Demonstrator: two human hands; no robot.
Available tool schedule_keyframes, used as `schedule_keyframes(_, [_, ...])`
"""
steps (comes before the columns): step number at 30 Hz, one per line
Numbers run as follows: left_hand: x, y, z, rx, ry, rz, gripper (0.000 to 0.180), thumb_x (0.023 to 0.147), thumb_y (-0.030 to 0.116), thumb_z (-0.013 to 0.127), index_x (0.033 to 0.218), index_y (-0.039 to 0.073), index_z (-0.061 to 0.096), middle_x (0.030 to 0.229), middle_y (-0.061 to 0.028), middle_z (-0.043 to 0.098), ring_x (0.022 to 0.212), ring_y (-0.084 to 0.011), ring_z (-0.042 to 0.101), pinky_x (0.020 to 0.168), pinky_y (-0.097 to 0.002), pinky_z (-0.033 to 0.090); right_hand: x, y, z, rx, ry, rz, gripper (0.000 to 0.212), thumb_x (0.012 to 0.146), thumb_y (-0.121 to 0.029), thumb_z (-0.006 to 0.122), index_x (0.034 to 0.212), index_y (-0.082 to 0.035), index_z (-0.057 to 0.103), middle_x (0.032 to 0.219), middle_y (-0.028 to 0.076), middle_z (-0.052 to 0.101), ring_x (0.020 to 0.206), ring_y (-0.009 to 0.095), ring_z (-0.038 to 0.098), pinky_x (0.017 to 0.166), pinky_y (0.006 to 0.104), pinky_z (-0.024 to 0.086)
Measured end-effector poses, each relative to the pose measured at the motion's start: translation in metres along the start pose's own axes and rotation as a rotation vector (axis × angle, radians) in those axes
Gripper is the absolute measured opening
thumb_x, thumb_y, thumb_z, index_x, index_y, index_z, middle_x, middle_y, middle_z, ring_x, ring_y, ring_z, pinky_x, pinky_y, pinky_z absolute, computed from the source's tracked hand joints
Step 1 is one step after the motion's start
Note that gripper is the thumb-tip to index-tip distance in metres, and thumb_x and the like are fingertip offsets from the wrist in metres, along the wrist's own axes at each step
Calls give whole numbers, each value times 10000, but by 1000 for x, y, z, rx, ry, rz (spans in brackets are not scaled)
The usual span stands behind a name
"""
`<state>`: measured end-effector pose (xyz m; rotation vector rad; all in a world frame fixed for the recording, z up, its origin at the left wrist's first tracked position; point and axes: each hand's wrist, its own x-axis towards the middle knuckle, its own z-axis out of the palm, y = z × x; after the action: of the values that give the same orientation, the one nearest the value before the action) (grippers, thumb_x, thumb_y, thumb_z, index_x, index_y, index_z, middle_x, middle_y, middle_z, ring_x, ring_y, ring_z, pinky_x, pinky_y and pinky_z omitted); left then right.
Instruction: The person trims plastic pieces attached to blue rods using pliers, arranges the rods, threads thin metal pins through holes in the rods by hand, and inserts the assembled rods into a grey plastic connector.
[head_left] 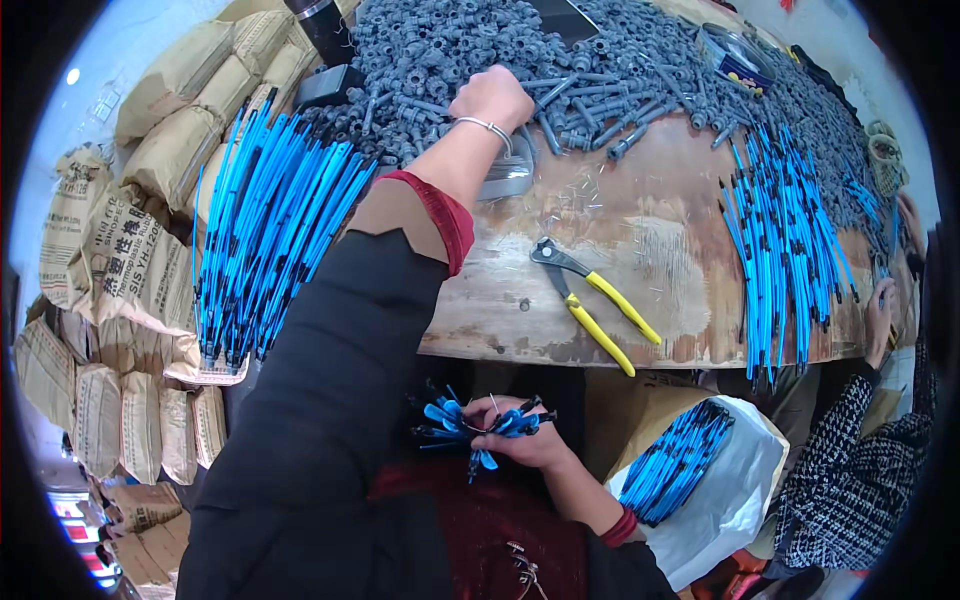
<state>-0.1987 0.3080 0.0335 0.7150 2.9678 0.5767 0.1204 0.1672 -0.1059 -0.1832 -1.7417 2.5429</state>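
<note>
My left hand (492, 98), with a bracelet at its wrist, reaches across the table to the near edge of a heap of grey plastic fittings (430, 50). Its fingers are curled down and closed; whatever is in them is hidden. Beneath that wrist sits a clear plastic container (510, 178). Low in front of my body, my right hand (525, 440) grips a bundle of blue strips (445, 415) with black ends, which fan out around it. A thin pale wire shows by its fingers. Yellow-handled nippers (595, 300) lie on the wooden table (470, 310), jaws pointing away from me.
Many blue strips lie stacked left (275, 220) and right (785, 250) on the table. A paper sack (745, 480) at my lower right holds more. Brown sacks (150, 250) are piled left. Far right, a co-worker's hand (880, 315) is at the table edge. A round tin (735, 60) stands in the heap.
</note>
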Motion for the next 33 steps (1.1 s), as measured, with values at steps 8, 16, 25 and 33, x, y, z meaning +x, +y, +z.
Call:
schedule_keyframes(8, [3, -52, -84, -411, 556, 125, 192, 672, 225, 619, 805, 88, 638, 876, -133, 657, 852, -316, 624, 766, -396, 487, -9, -2, 6, 1, 65, -150, 229, 698, -32, 741, 903, -6, 644, 921, 47, 641, 719, 87, 567, 665, 232, 462])
schedule_keyframes(16, [-40, -131, -95, 56, 593, 603, 156, 714, 190, 596, 837, 103, 637, 811, -89, 656, 778, -301, 622, 676, -425, 491, -12, -4, 31, -67, 51, 35, 210, 641, 32, 744, 721, -22, 558, 989, 142, 623, 910, 215, 595, 785, 334, 483])
schedule_keyframes(25, [-7, -124, -108, 251, 255, 471, 207, 739, 167, 592, 922, 88, 650, 861, -120, 657, 796, -292, 634, 716, -369, 508, -8, 8, 26, -120, 32, -70, 232, 680, -72, 756, 872, -10, 642, 948, 64, 647, 746, 105, 568, 688, 253, 464])
schedule_keyframes(33, [4, -117, -42, 556, 26, 424, 239, 750, 135, 600, 983, 96, 638, 980, -194, 630, 903, -379, 610, 778, -426, 503, -4, 4, 18, -2, 69, -48, 201, 666, -38, 750, 816, -22, 617, 957, 74, 637, 806, 125, 569, 719, 275, 467])
